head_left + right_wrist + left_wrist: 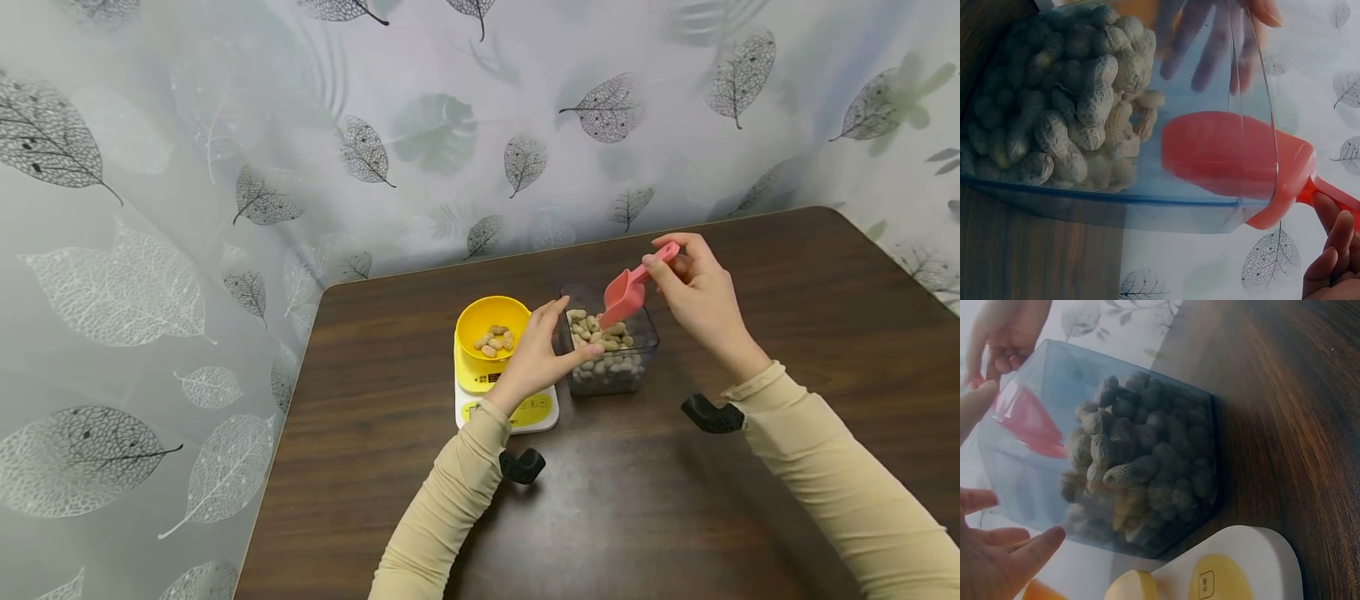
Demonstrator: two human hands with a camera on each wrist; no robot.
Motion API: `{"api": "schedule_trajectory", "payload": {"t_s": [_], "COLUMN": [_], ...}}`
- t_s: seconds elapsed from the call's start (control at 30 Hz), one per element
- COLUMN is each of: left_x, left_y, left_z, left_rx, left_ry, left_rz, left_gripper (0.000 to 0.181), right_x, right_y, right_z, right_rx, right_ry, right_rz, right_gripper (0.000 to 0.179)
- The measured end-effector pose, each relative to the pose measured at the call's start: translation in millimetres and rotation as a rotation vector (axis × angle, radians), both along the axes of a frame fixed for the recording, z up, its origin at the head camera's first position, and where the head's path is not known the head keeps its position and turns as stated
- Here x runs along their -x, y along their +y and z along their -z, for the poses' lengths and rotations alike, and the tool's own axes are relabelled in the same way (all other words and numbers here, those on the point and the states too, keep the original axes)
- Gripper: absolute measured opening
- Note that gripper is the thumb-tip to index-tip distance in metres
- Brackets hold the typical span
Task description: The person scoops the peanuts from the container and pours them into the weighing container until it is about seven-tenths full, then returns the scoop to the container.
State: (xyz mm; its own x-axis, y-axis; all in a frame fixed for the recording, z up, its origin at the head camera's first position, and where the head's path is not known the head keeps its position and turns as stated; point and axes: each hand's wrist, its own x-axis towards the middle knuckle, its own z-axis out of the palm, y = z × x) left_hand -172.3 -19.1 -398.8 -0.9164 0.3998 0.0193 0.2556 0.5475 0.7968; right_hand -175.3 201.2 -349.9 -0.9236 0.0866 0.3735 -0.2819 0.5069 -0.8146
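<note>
My right hand (705,300) pinches the handle of a pink scoop (625,293) between thumb and fingers. The scoop's blade tips down into a clear plastic container (606,385), just over unshelled peanuts (1122,440) that fill its lower part. In the right wrist view the scoop (1222,153) shows through the wall, with no peanuts visible on it. My left hand (536,354) lies along the container's left side, fingers spread and fairly straight, its thumb near the front rim. Left of that hand, a yellow bowl (474,315) holds several peanuts.
Under the bowl stands a white and yellow kitchen scale (550,419), close beside the container. All of it rests on a dark wooden table (637,508). A leaf-patterned covering (450,208) rises behind the table's back edge.
</note>
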Motion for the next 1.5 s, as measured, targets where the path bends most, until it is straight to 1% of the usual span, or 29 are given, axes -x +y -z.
{"api": "schedule_trajectory", "payload": {"t_s": [0.1, 0.23, 0.43, 0.67, 0.9, 1.07, 1.2, 1.27, 1.37, 1.5], "left_x": [0.8, 2.0, 2.9, 4.1, 5.1, 4.9, 5.5, 5.4, 4.5, 3.6], "left_y": [1.0, 2.5, 3.9, 4.3, 5.8, 5.9, 6.4, 6.3, 5.3, 3.6], "left_z": [1.8, 4.0, 6.1, 4.8, 4.4, 4.8, 5.8, 6.6, 7.8, 9.5], "left_rx": [0.000, -0.024, -0.082, -0.113, -0.120, -0.127, -0.136, -0.139, -0.141, -0.145], "left_ry": [0.007, 0.010, -0.027, -0.049, -0.048, -0.055, -0.048, -0.049, -0.057, -0.064], "left_rz": [0.008, 0.018, 0.010, 0.012, 0.014, 0.011, 0.011, 0.010, 0.001, -0.014], "left_gripper": [0.083, 0.083, 0.083, 0.083, 0.084, 0.083, 0.083, 0.083, 0.083, 0.083], "right_x": [-0.6, -1.5, -2.3, -0.3, 0.7, 4.5, 9.1, 10.6, 12.3, 15.5], "right_y": [-1.2, -2.0, -2.3, -5.1, -8.3, -6.5, -1.1, 2.2, 5.9, 9.3], "right_z": [-0.6, -1.3, -0.4, 2.7, 2.8, 5.5, 3.3, 1.1, -2.7, -6.7], "right_rx": [-0.058, -0.117, -0.180, -0.243, -0.331, -0.370, -0.370, -0.377, -0.404, -0.435], "right_ry": [0.008, 0.024, 0.039, 0.048, 0.039, 0.005, -0.048, -0.083, -0.124, -0.155], "right_rz": [0.005, -0.018, -0.052, -0.073, -0.140, -0.156, -0.146, -0.158, -0.217, -0.311], "right_gripper": [0.038, 0.038, 0.036, 0.036, 0.036, 0.034, 0.033, 0.032, 0.028, 0.022]}}
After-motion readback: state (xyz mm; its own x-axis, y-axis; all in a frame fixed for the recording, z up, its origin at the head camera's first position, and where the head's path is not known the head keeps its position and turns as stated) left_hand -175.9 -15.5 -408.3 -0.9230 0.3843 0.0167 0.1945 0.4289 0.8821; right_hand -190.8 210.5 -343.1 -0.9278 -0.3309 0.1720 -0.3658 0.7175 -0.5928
